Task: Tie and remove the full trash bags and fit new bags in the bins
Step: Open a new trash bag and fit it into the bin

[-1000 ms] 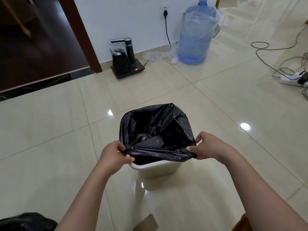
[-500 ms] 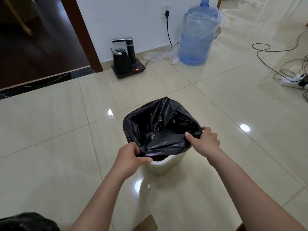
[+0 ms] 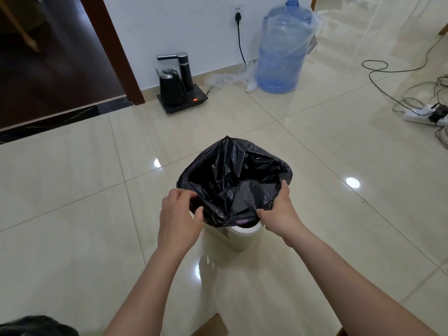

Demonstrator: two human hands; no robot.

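Two hands: both bare, both on the mouth of one black trash bag (image 3: 232, 180), seen from above.
Left hand (image 3: 179, 214): fingers curled over the near left edge of the bag, thumb pinching the plastic from below.
Right hand (image 3: 278, 212): grasping the near right edge, thumb up along the outside of the plastic, the other fingers tucked under a fold.
Bag: sits in a white bin (image 3: 242, 236) right between the hands; its mouth gapes open and crumpled, the far edge rising to a peak beyond the fingers.
Bin rim: a short white arc shows just below and between the hands, where the black plastic is not pulled over it; whether the far rim is covered cannot be told.
Floor (image 3: 72, 214): glossy cream tiles spread wide to the left of the left hand and to the right of the right hand.
Beyond the hands: a black kettle station (image 3: 180, 86) and a large blue water jug (image 3: 283, 47) stand by the white wall, well apart from the bin.
Far right of the right hand: a white power strip (image 3: 421, 115) with loose cables on the tiles.
Below the left forearm: a dark bag (image 3: 36, 327) at the picture's bottom corner, only partly in view.
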